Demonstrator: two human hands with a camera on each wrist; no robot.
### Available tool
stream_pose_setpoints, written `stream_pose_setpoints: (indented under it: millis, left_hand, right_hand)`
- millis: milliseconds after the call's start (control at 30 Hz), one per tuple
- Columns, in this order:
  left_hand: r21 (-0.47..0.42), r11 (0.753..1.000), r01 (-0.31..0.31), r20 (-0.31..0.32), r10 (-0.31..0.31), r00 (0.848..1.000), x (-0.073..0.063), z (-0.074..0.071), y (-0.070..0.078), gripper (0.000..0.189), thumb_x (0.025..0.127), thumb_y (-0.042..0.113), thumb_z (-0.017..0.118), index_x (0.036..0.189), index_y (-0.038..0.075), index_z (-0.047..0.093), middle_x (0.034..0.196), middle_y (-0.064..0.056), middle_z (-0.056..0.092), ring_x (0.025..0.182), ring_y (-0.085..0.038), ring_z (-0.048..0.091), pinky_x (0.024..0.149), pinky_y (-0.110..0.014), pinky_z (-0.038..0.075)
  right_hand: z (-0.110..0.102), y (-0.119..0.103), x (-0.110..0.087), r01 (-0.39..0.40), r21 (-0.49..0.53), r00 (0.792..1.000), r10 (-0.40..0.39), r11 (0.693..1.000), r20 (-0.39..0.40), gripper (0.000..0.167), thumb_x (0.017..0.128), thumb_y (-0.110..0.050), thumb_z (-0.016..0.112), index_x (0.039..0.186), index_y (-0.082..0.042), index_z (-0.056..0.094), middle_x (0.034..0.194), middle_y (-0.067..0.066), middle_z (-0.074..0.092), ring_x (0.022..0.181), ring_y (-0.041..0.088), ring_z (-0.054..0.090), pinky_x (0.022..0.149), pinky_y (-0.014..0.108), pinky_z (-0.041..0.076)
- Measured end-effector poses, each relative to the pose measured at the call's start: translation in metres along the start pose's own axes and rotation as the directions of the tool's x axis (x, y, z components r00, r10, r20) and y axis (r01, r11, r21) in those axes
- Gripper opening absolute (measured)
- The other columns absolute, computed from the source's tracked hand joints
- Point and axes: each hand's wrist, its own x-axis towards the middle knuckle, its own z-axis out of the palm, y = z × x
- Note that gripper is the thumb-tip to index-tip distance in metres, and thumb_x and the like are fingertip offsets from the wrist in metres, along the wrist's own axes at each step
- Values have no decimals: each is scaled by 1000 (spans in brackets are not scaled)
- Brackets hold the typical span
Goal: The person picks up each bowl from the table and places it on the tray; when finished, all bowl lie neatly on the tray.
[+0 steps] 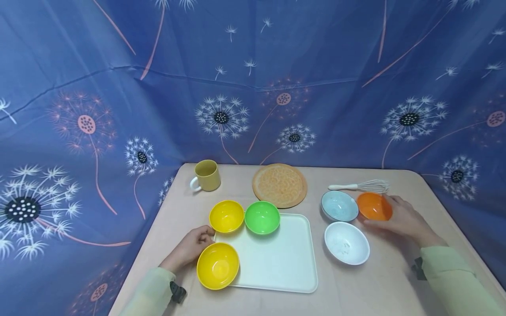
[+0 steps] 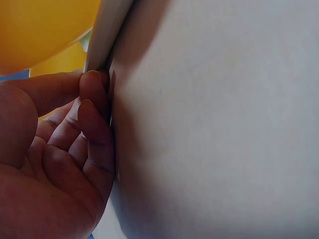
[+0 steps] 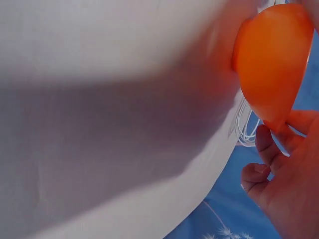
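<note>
My left hand (image 1: 191, 246) pinches the left edge of a white rectangular tray (image 1: 278, 263) between thumb and fingers; the left wrist view shows the fingertips at the tray's rim (image 2: 105, 37). One yellow bowl (image 1: 226, 216) sits over the tray's back left corner, another yellow bowl (image 1: 218, 266) over its front left corner. Beside the first is a green bowl (image 1: 262, 217) at the back edge. On the right, my right hand (image 1: 407, 224) grips an orange bowl (image 1: 373, 206) by its rim, and in the right wrist view that bowl (image 3: 274, 59) is tilted.
A light blue bowl (image 1: 340, 205) stands left of the orange one, with a white bowl (image 1: 347, 243) in front. Behind them lies a whisk (image 1: 365, 186). A round pizza-like disc (image 1: 280, 185) and a mustard mug (image 1: 208, 175) are at the back, near the blue curtain (image 1: 336, 123).
</note>
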Motion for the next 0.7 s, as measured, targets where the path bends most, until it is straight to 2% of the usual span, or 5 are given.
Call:
stream_pose_setpoints:
  millis: [200,467,700]
  left_hand:
    - [0,1000,-16,11,16,1000,0,-1,-2,21,99,3,66,119,8,65,84,-4,64,76,-21,59,73,-32,49]
    - [-8,1000,-17,16,17,1000,0,-1,-1,20,100,2,65,119,7,65,84,-4,65,77,-21,59,74,-32,50]
    - [-23,1000,2,15,-2,1000,-1,0,0,20,99,3,67,119,7,65,84,-4,65,77,-21,59,74,-32,50]
  right_hand:
    - [4,-2,-1,22,21,999,-22,1000,-28,130,72,-74,81,153,13,27,141,40,34,119,56,42,92,77,42]
    - [6,-4,1,25,51,999,-23,998,-42,126,72,-67,85,152,12,28,138,38,39,115,53,47,90,74,46]
    - [3,-2,3,10,82,999,-5,997,-54,124,73,-63,87,154,10,27,140,37,37,116,53,45,93,76,42]
